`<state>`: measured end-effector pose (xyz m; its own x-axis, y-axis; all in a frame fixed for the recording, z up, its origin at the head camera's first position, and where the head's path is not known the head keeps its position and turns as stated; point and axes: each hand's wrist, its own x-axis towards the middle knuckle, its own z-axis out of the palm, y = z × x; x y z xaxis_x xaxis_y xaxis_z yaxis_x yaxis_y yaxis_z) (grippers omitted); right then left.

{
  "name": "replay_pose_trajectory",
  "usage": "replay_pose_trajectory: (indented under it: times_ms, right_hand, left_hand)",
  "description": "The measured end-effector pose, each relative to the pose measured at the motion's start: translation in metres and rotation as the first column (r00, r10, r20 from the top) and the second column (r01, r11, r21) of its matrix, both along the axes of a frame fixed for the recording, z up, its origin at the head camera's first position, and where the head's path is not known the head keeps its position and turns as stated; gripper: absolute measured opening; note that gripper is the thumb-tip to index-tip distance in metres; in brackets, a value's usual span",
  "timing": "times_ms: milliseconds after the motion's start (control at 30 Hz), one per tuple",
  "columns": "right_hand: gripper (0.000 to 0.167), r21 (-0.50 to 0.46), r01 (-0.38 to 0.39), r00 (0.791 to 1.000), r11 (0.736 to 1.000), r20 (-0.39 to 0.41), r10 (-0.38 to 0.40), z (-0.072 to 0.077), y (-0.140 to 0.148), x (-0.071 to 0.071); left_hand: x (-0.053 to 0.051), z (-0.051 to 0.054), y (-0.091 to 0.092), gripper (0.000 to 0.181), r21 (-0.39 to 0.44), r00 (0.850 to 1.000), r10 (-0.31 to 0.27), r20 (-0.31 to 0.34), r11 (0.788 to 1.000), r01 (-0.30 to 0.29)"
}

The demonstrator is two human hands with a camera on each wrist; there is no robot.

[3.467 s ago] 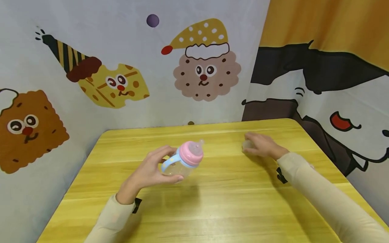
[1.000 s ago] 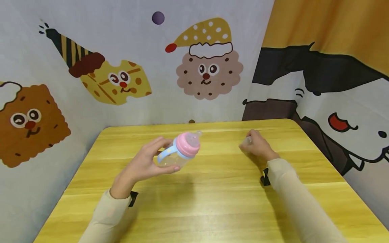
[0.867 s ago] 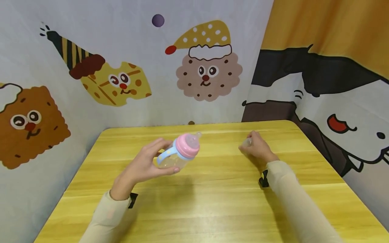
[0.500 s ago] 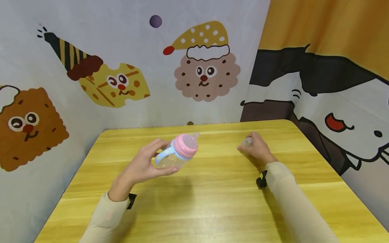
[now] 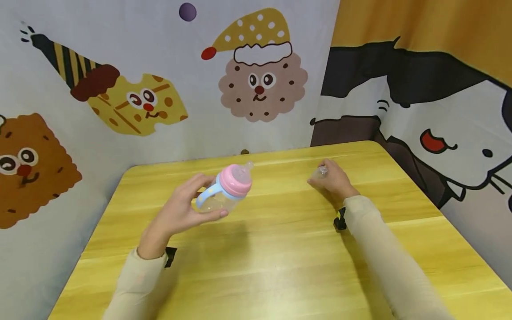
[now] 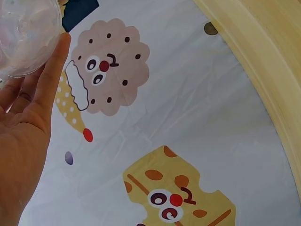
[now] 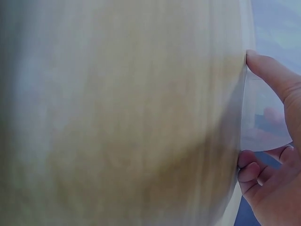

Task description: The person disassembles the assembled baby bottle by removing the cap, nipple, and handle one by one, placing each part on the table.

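Note:
A baby bottle with a pink collar (image 5: pixel 236 180), a blue handle and a clear body hangs tilted above the table. My left hand (image 5: pixel 180 209) grips it, thumb below and fingers behind. In the left wrist view the bottle's clear round base (image 6: pixel 28 35) shows beside the left hand (image 6: pixel 23 127). Farther right, my right hand (image 5: pixel 334 180) holds a small clear cap-like object (image 5: pixel 319 173) low at the tabletop. The right wrist view shows this clear piece (image 7: pixel 263 117) between thumb and fingers of the right hand (image 7: pixel 277 141).
A yellow wood-grain table (image 5: pixel 272 249) spreads under both hands. Behind it hangs a white cloth (image 5: pixel 160 53) with cartoon food figures. An orange curtain (image 5: pixel 440 22) and a black-and-white cartoon print stand to the right. A black strap device sits at each wrist.
The head view has shifted slightly, so everything sits higher and farther left. Compared with the oldest frame, my right hand has turned around the clear object. Both hands keep their holds.

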<state>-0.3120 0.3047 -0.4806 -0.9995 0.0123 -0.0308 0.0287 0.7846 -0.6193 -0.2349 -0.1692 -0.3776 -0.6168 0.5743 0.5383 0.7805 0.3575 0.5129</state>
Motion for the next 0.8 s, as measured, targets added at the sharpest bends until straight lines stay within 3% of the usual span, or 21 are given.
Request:
replay_pose_trajectory:
  times_ms: [167,300,500,800]
  right_hand:
    - [0.069,0.061,0.004,1.0,0.998,-0.006,-0.004,0.009,0.003,-0.002]
    - [0.073,0.068,-0.008,1.0,0.998,0.019,0.007,0.007,-0.005,0.0]
    - [0.077,0.101,-0.015,1.0,0.995,0.004,0.015,0.012,-0.012,-0.008]
    - [0.097,0.303,-0.015,1.0,0.953,0.029,0.006,0.024,-0.011,0.002]
  left_hand:
    - [-0.003,0.004,0.004,0.065,0.002,1.0,-0.017,0.001,1.0,0.017]
    - [0.004,0.003,-0.002,0.069,0.008,1.0,-0.013,0.029,1.0,0.013]
    - [0.006,0.007,-0.009,0.069,0.007,1.0,0.01,0.007,1.0,-0.01]
    - [0.006,0.008,-0.004,0.069,-0.004,1.0,-0.009,0.001,1.0,0.009]
